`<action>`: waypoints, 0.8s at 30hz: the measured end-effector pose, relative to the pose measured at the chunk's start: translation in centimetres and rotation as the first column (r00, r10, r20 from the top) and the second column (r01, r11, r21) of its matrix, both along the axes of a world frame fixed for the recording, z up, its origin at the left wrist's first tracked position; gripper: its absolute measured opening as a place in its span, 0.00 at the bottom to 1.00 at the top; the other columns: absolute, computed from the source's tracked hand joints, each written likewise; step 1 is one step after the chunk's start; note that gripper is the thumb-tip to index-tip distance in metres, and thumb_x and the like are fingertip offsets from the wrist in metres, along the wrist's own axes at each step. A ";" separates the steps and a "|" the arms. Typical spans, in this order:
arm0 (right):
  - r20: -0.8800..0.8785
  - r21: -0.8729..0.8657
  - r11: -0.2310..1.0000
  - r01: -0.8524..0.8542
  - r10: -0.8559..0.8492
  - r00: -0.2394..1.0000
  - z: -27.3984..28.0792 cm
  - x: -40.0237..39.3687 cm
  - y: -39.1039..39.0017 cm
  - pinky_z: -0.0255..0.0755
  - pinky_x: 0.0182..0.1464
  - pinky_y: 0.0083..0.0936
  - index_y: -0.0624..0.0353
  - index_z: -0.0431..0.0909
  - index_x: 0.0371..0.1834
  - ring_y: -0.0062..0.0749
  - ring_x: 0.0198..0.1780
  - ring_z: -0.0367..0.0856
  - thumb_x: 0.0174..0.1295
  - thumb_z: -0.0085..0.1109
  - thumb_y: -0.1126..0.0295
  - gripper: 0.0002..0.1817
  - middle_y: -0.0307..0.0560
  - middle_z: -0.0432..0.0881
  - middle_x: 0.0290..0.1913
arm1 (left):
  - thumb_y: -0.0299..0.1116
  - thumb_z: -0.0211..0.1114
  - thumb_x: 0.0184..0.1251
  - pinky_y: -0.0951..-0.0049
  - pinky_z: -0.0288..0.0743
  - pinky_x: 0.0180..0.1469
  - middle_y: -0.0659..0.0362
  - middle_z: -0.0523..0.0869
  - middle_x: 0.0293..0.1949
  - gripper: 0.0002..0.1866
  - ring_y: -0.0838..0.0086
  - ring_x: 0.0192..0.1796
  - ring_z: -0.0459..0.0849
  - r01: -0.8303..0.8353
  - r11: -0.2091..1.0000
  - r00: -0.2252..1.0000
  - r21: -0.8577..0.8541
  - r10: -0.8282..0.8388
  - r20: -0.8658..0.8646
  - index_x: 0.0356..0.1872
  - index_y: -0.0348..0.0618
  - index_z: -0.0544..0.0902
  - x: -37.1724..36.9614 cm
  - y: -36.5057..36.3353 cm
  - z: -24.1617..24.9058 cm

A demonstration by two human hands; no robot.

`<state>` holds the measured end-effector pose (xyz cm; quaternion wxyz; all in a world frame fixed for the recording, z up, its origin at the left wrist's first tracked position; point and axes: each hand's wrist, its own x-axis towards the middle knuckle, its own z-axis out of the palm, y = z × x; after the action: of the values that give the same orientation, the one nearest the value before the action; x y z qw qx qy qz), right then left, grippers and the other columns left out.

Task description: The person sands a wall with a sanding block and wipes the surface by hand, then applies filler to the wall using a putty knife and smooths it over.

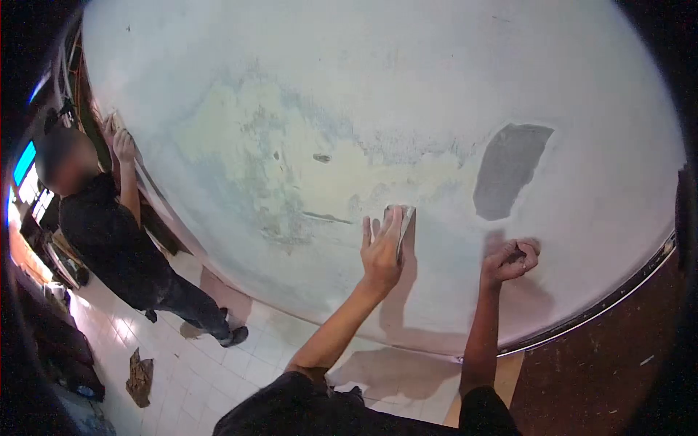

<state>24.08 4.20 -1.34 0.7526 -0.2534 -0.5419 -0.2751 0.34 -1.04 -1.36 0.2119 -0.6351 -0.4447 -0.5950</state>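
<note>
My left hand (382, 256) presses a flat, pale sanding block (409, 215) against a large whitish panel (582, 87). Its fingers lie along the block, partly hiding it. Farther right, my right hand (509, 260) is curled into a loose fist close to the panel, and I see nothing held in it. Above that hand is a dark grey patch (512, 173) with an uneven outline. Yellowish-green worn areas (240, 123) spread to the left, with small dark chips (322, 158) and a thin scratch (327, 217) among them.
A co-worker (120, 232) in dark clothes stands at the left, hands at the panel's edge. Pale floor tiles (254, 385) lie below, with a crumpled brown piece (139, 378) on them. A dark brown surface (596, 363) fills the lower right beyond the panel's curved rim.
</note>
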 end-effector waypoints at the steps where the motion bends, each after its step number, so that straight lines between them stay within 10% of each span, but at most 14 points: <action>1: -0.006 0.005 1.000 -0.020 0.020 1.000 -0.1 0.0 0.0 0.66 0.40 0.30 0.59 0.62 0.43 0.34 0.39 0.67 0.66 0.51 0.78 0.08 0.46 0.66 0.39 | 0.22 0.56 0.68 0.38 0.46 0.73 0.48 0.79 0.61 0.24 0.56 0.62 0.80 -0.014 1.000 1.000 0.020 0.014 -0.010 0.65 0.31 0.70 0.0 0.3 0.2; 5: 0.014 0.007 0.998 0.066 -0.066 0.998 0.7 -0.4 -0.3 0.65 0.39 0.31 0.59 0.62 0.43 0.34 0.39 0.66 0.66 0.50 0.79 0.08 0.45 0.66 0.39 | 0.18 0.55 0.60 0.40 0.52 0.71 0.47 0.80 0.61 0.27 0.61 0.64 0.79 0.073 0.981 0.997 0.177 -0.076 0.009 0.64 0.29 0.72 1.7 1.4 8.3; 11: -0.012 -0.015 0.993 0.116 -0.116 0.993 -1.4 1.1 0.8 0.64 0.36 0.29 0.59 0.63 0.42 0.34 0.36 0.66 0.65 0.50 0.77 0.07 0.46 0.66 0.38 | 0.23 0.57 0.64 0.38 0.44 0.73 0.47 0.79 0.61 0.25 0.57 0.63 0.79 -0.033 0.997 0.998 0.075 0.037 -0.047 0.64 0.30 0.72 0.2 1.5 0.2; 18: -0.034 -0.028 0.997 0.065 -0.066 0.997 -0.4 -0.1 0.0 0.64 0.37 0.28 0.59 0.64 0.41 0.34 0.37 0.67 0.64 0.50 0.76 0.07 0.47 0.65 0.40 | 0.18 0.58 0.56 0.40 0.47 0.73 0.50 0.77 0.64 0.31 0.59 0.66 0.76 0.205 0.962 0.979 0.180 -0.203 -0.031 0.66 0.31 0.70 1.3 1.1 9.8; 24: -0.101 -0.106 0.985 0.138 -0.148 0.984 -0.7 -0.3 0.2 0.65 0.38 0.33 0.61 0.62 0.37 0.38 0.35 0.66 0.57 0.47 0.70 0.09 0.48 0.65 0.35 | 0.18 0.57 0.57 0.41 0.45 0.73 0.53 0.82 0.59 0.26 0.62 0.61 0.81 0.109 0.975 0.994 0.194 -0.112 0.008 0.61 0.32 0.75 0.5 2.4 1.2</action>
<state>23.76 4.45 -2.09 0.7458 -0.3430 -0.4936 -0.2873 0.83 1.36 -0.21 0.2350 -0.6296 -0.3507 -0.6522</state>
